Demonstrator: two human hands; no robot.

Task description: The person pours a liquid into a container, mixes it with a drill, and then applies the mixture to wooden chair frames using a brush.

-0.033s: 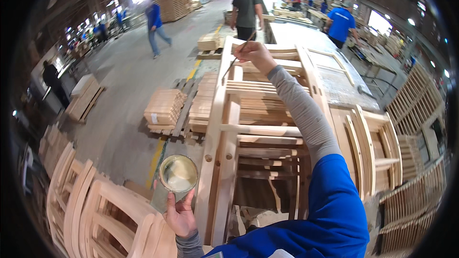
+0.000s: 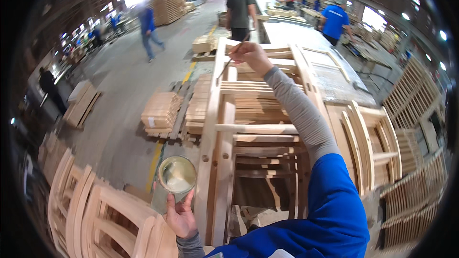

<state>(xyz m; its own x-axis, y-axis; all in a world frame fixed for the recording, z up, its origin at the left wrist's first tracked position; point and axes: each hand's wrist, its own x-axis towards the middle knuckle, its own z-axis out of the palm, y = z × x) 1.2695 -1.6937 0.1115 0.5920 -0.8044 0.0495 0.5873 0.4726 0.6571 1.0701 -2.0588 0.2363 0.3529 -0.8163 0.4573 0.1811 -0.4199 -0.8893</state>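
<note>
My left hand (image 2: 181, 215) closes its fingertips and thumb round the lower side of a round open can (image 2: 177, 174) with pale, creamy liquid in it. At arm's length, my right hand (image 2: 250, 57) pinches a thin dark stick-like tool (image 2: 224, 69), perhaps a fine brush. Its lower tip is at the left upright of a pale wooden chair frame (image 2: 210, 131), near the top end; whether it touches cannot be made out. More slatted frames are stacked beneath this one. Round holes or plugs show on the uprights lower down.
Curved wooden chair parts (image 2: 112, 210) stand close at the lower left. Stacked boards (image 2: 161, 110) lie on pallets left of the frame. A long table (image 2: 330, 74) runs along the right, with more frames (image 2: 368, 148) nearer. A person in dark clothes (image 2: 240, 7) stands beyond; others wear blue.
The view has shifted slightly, so the frame and boards sit a little further left. Both hands keep their holds on the can and the thin tool.
</note>
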